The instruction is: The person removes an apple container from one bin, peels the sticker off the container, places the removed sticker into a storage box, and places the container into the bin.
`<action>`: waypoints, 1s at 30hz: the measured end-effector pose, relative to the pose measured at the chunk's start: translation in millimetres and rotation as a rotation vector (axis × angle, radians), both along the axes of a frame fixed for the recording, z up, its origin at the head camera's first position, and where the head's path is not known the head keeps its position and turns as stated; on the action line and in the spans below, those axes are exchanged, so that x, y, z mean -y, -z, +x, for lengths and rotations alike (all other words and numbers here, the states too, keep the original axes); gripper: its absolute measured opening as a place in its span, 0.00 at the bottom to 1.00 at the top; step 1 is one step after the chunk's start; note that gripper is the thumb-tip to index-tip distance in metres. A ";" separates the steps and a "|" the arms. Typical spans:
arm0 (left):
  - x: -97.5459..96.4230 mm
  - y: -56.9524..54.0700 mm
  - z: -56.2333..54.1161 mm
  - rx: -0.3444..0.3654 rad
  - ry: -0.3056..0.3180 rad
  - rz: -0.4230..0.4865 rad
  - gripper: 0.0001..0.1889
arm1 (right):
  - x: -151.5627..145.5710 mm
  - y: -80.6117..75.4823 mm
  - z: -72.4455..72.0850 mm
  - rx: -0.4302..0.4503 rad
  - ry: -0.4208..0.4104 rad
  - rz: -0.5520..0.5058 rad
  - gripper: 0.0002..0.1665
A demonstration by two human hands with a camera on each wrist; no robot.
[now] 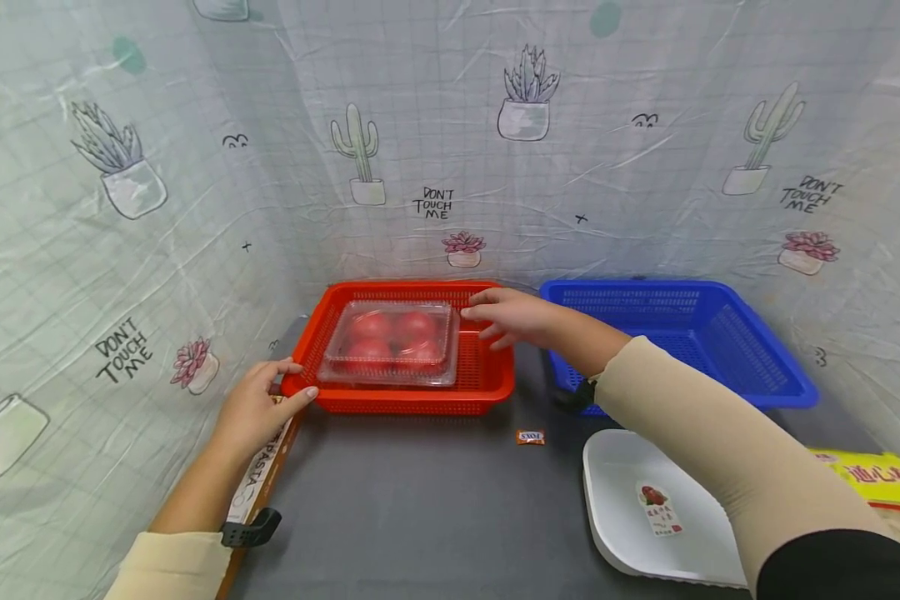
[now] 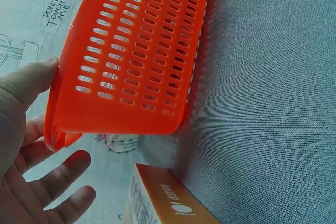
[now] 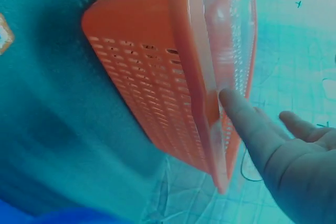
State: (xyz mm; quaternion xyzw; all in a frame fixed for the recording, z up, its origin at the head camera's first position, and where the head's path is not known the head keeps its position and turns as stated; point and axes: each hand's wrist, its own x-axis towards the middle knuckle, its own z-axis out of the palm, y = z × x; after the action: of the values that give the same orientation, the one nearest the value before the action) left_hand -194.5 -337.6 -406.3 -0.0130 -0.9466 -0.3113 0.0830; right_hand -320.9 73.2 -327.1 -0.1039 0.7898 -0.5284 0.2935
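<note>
A red plastic basket [image 1: 487, 400] stands at the back of the table with a clear plastic box [image 1: 452, 375] of red tomatoes [image 1: 371, 354] inside, its lid down. My left hand [image 1: 258, 408] holds the basket's near-left corner, thumb on the rim [image 2: 59, 77] and index finger round the other side; the other fingers spread free. Over the basket's right side hovers my right hand [image 1: 510, 315], fingers extended and loosely parted, fingertips close to the box's right edge. In the right wrist view a fingertip [image 3: 226, 97] overlaps the basket's rim.
A blue basket [image 1: 795, 387] stands at the back right. In front of it lies a white tray [image 1: 615, 500] with a tomato sticker, partly under my right arm. A small orange candy packet [image 1: 530, 437] is mid-table. A pasta box [image 1: 258, 475] lies below my left arm; a yellow bag [image 1: 877, 475] sits far right.
</note>
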 end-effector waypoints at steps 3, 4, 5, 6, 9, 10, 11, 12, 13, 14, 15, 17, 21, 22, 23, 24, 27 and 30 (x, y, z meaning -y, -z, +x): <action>0.8 -1.1 1.8 0.012 -0.002 0.008 0.31 | -5.0 -3.1 8.7 -0.016 -0.017 -0.037 0.41; 1.0 -1.6 2.4 0.015 0.000 0.008 0.32 | -6.3 -4.7 12.1 -0.020 -0.021 -0.048 0.41; 1.1 -2.2 2.9 0.016 0.001 0.007 0.33 | -7.8 -5.7 15.0 -0.027 -0.026 -0.056 0.41; 1.3 -3.0 3.3 0.018 0.003 0.005 0.34 | -9.2 -7.2 18.3 -0.038 -0.032 -0.062 0.41; 1.6 -5.6 3.8 0.016 0.009 -0.005 0.36 | -14.0 -12.0 29.4 -0.078 -0.051 -0.078 0.40; 1.6 -6.4 3.5 0.014 0.011 -0.008 0.37 | -16.1 -13.0 32.9 -0.090 -0.059 -0.085 0.39; 1.2 -7.1 3.2 0.008 0.014 -0.014 0.38 | -18.5 -14.6 37.1 -0.103 -0.065 -0.087 0.39; 0.8 -7.9 2.9 0.003 0.016 -0.017 0.39 | -21.0 -16.3 41.7 -0.113 -0.070 -0.088 0.39; 0.1 -8.8 2.6 -0.002 0.020 -0.018 0.39 | -23.8 -17.3 45.7 -0.119 -0.076 -0.093 0.39; -0.5 -9.8 2.1 -0.006 0.021 -0.016 0.40 | -27.0 -18.1 49.7 -0.124 -0.078 -0.094 0.39; -1.2 -11.0 1.5 -0.007 0.022 -0.008 0.40 | -30.2 -18.8 53.6 -0.132 -0.081 -0.092 0.39; -3.0 -14.5 1.0 -0.011 0.024 0.011 0.41 | -37.3 -19.5 61.2 -0.149 -0.080 -0.077 0.40; -6.4 -22.9 0.5 -0.044 0.040 0.046 0.41 | -52.6 -16.7 73.1 -0.197 -0.078 -0.055 0.41; -7.4 -24.9 1.0 -0.059 0.047 0.045 0.40 | -55.9 -15.4 75.9 -0.208 -0.079 -0.054 0.41; -8.6 -26.9 1.5 -0.076 0.053 0.038 0.40 | -58.9 -14.4 78.9 -0.219 -0.081 -0.055 0.41; -10.4 -28.3 2.5 -0.091 0.059 0.029 0.39 | -61.5 -13.3 81.8 -0.226 -0.085 -0.061 0.40; -18.1 -32.4 6.7 -0.113 0.078 0.012 0.39 | -67.2 -9.5 91.0 -0.245 -0.093 -0.066 0.41; -30.2 -36.3 12.5 -0.114 0.103 0.015 0.40 | -71.6 -6.6 102.7 -0.294 -0.103 -0.038 0.42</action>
State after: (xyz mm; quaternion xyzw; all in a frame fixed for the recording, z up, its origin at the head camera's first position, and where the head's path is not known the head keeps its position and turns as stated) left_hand -182.0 -307.4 -370.0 -0.0788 -0.9360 -0.3211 0.1210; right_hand -218.2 144.9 -320.4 -0.2263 0.8077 -0.5066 0.1993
